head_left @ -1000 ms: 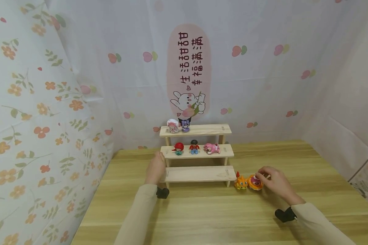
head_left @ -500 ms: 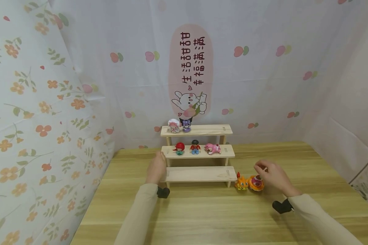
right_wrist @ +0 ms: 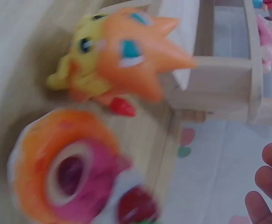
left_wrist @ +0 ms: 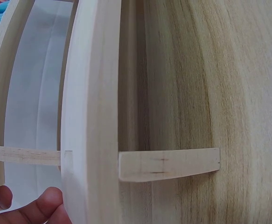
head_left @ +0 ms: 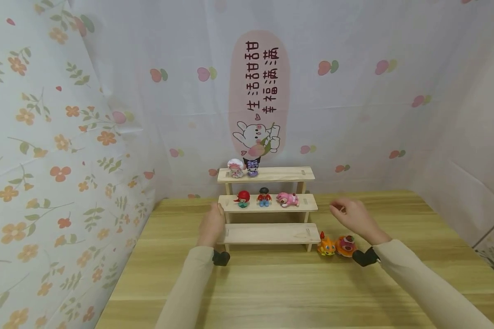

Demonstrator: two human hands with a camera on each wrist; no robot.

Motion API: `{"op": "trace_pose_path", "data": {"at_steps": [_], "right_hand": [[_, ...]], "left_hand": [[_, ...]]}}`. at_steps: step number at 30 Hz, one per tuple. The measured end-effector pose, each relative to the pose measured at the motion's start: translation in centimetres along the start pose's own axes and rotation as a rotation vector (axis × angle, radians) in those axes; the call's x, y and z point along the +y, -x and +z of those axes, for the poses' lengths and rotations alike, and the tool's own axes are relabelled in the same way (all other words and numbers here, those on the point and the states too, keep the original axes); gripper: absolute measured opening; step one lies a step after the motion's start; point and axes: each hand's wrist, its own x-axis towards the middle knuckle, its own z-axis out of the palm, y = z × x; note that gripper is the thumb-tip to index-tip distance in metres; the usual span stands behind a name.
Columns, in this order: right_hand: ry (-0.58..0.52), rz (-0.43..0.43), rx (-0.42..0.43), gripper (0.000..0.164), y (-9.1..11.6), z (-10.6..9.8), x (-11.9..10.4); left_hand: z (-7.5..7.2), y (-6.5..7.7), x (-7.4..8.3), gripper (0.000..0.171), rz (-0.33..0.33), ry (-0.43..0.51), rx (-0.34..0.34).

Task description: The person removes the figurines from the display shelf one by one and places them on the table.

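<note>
My left hand holds the left end of a three-step wooden display stand; its fingers and thumb show at the ends of the boards in the left wrist view. My right hand is in the air right of the middle step, fingers relaxed and holding nothing. Below it, an orange-and-yellow spiky-headed figurine and a pink figurine in an orange ring sit side by side on the table, by the stand's lower right end. The lowest step bears no figurine.
On the top step are a white-capped figurine and a purple one with black ears. The middle step holds a red-haired figurine, a boy in red and a lying pink bear. Patterned cloth hangs behind.
My right hand has let go of the ringed figurine, lifted off it and moved left and away toward the middle step. The left hand stays at the stand; the view shifts slightly.
</note>
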Motion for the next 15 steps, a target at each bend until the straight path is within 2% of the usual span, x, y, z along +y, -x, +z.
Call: {"op": "trace_pose_path", "data": {"at_steps": [10,15], "right_hand": [[-0.070,-0.115,0.049,0.019,-4.5,0.5,-2.9],[-0.074,-0.131,0.065,0.016,-6.5,0.9,-4.3]], "left_hand": [[0.0,-0.1,-0.2,0.037,0.010,0.017,0.018],[0.1,-0.1,-0.1,0.035,0.014,0.018,0.014]]}}
